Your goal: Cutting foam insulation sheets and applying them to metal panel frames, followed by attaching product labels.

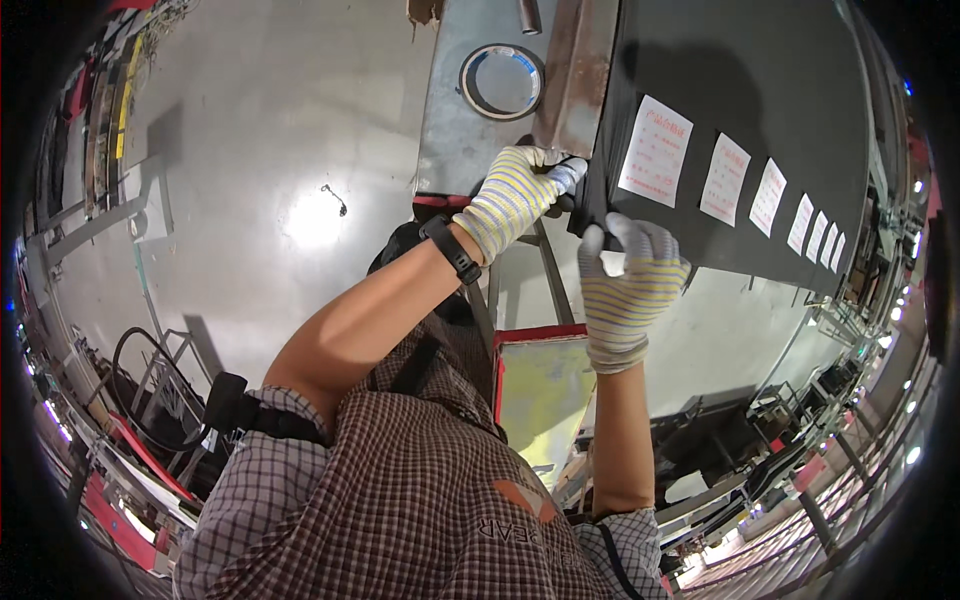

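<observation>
Both my hands wear white knit gloves with yellow and grey stripes. My left hand (pixel 515 195) is closed at the near end of a rusty brown metal bar (pixel 573 80), its fingertips against the edge of a stack of black sheets (pixel 790 100). What lies inside those fingers is hidden. To its right, my right hand (pixel 635 280) is closed, thumb and fingers pinching the near left corner of the black sheets. A small white piece (pixel 612 263) shows between its thumb and fingers; its kind I cannot make out. White paper labels (pixel 655 150) with red print lie in a row on the top sheet.
A roll of tape (pixel 502 82) lies on the grey metal bench (pixel 445 140), near a short metal tube (pixel 530 15). Below stands a red-edged board (pixel 540 400) with a worn yellow-green face. A dark scrap (pixel 338 203) lies on the floor at left. Racks line both sides.
</observation>
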`<state>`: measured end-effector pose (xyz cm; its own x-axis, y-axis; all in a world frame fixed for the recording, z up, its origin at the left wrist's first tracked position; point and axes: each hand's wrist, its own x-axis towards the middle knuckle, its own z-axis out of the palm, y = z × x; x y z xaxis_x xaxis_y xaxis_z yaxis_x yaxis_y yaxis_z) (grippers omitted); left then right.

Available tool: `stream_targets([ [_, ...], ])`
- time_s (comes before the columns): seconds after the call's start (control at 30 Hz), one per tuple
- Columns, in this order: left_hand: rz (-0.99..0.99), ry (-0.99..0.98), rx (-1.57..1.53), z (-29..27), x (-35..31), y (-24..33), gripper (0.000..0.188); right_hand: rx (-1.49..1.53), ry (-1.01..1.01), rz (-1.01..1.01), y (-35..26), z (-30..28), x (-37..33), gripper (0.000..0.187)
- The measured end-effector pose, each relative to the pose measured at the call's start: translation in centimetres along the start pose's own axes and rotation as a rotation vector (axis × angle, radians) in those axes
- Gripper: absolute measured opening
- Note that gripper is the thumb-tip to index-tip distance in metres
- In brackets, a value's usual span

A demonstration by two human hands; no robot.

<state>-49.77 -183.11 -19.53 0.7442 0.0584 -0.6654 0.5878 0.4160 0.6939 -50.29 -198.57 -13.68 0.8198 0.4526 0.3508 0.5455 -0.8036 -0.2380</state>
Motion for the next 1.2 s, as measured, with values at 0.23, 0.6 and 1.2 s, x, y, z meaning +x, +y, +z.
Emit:
stream_targets([
  [0.23,0.116,-0.079,-0.17,0.0,0.9,-1.6,0.024,0.115,0.082,0.229,0.4,-1.8,0.8,0.021],
  [0.6,0.268,0.074,0.381,0.9,2.6,-3.4,0.029,0.252,0.052,0.349,0.3,-1.3,-0.2,0.019],
  [1.2,0.269,-0.009,0.252,-0.3,2.1,-2.7,0.029,-0.225,-0.22,0.078,-0.8,-0.2,-0.5,0.067],
])
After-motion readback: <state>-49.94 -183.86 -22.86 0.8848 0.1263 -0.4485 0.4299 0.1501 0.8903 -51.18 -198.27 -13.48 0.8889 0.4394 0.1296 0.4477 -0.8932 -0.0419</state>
